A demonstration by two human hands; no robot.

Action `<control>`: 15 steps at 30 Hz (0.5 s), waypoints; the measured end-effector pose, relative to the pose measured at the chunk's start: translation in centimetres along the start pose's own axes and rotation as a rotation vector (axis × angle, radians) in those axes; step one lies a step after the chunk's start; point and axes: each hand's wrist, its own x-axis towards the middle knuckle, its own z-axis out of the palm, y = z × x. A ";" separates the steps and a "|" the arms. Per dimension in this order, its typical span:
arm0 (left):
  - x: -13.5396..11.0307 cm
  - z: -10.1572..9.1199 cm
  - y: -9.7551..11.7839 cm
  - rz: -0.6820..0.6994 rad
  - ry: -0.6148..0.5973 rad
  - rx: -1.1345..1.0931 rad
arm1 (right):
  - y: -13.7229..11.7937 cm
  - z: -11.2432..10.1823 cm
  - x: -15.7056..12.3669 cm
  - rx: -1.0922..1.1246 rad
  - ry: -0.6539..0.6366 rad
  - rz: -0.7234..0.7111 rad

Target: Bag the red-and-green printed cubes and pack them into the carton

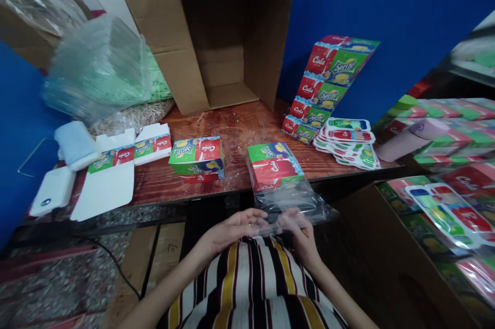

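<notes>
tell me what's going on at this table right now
A person's left hand and right hand are at the loose near end of a clear plastic bag, which covers at least the near part of a Cola and Sprite box at the table's front edge. A similar box sits to its left, outside the bag, and a stack of boxes stands to the right.

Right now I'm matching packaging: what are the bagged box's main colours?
The box is mainly red and green, shown in the head view.
</notes>
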 end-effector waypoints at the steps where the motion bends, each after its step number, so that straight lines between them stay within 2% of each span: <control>1: -0.6 0.3 0.6 0.001 -0.097 -0.071 | -0.5 0.0 -0.2 -0.033 -0.049 -0.015; 3: -1.2 0.7 1.5 -0.004 -0.211 -0.160 | -1.5 0.2 -0.6 -0.085 -0.138 -0.034; 4: -1.2 0.8 1.6 -0.009 -0.213 -0.186 | -2.0 0.4 -0.7 -0.100 -0.185 -0.039; 7: -0.5 0.7 1.0 -0.019 -0.088 -0.226 | -2.8 1.4 -0.8 -0.129 -0.281 -0.075; 9: 0.0 0.5 0.3 -0.052 -0.004 -0.227 | -2.8 2.0 -0.7 -0.155 -0.296 -0.121; 15: 0.3 0.5 -0.6 -0.095 0.071 -0.277 | -2.2 2.8 -0.6 -0.202 -0.266 -0.181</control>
